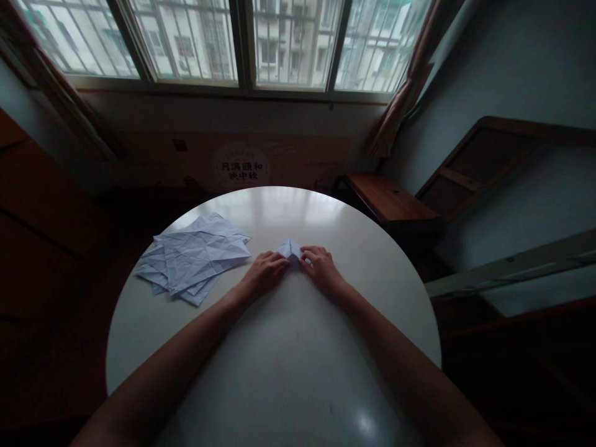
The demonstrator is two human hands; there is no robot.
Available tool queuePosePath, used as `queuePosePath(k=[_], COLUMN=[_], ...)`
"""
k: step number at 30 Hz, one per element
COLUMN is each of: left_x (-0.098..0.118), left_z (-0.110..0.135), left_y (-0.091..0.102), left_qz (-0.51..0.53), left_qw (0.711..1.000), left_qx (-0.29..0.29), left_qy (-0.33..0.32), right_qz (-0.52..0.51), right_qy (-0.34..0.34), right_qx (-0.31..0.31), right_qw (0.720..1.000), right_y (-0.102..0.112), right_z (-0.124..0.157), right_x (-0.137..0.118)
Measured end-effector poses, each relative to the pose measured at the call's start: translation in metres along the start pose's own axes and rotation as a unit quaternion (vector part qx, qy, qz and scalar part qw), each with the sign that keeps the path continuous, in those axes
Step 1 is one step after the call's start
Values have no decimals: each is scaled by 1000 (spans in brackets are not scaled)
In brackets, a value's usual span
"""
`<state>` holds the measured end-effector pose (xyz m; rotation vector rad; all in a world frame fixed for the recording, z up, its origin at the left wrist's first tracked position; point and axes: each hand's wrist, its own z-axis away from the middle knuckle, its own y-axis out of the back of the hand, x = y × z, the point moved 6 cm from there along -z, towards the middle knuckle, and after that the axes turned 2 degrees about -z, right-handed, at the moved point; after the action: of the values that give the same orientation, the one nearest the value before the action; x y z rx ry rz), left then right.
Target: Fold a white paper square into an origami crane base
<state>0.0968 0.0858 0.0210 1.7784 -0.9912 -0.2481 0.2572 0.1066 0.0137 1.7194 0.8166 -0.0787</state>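
Note:
A small folded piece of white paper (pixel 290 247) is on the round table between my two hands, with a peak at its far side and creases down its middle. My left hand (pixel 267 268) grips its left edge, fingers bent and pressed together. At the right edge, my right hand (pixel 320 264) pinches the paper between thumb and fingers. Part of each side of the folded paper is hidden behind my fingertips. To the left of my left hand lies a loose pile of creased paper sheets (pixel 205 251), unfolded and overlapping one another.
The white round table (pixel 298 347) has a glossy top that reflects the window. Beyond its far right edge stands a low wooden stool or bench (pixel 388 195). A barred window (pixel 288 46) with curtains (pixel 395 118) is ahead, and a wooden cabinet (pixel 41 236) is at the left.

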Motion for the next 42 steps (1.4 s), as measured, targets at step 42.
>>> queuePosePath(k=[42], left_x=[0], left_z=[1], left_y=[-1], left_qz=[8], left_qw=[1000], left_qx=[4], left_qy=[6], right_qz=[-61], right_qy=[101], right_qx=[-20], right_qw=[993], right_y=[-10], right_z=[-2], right_x=[-9])
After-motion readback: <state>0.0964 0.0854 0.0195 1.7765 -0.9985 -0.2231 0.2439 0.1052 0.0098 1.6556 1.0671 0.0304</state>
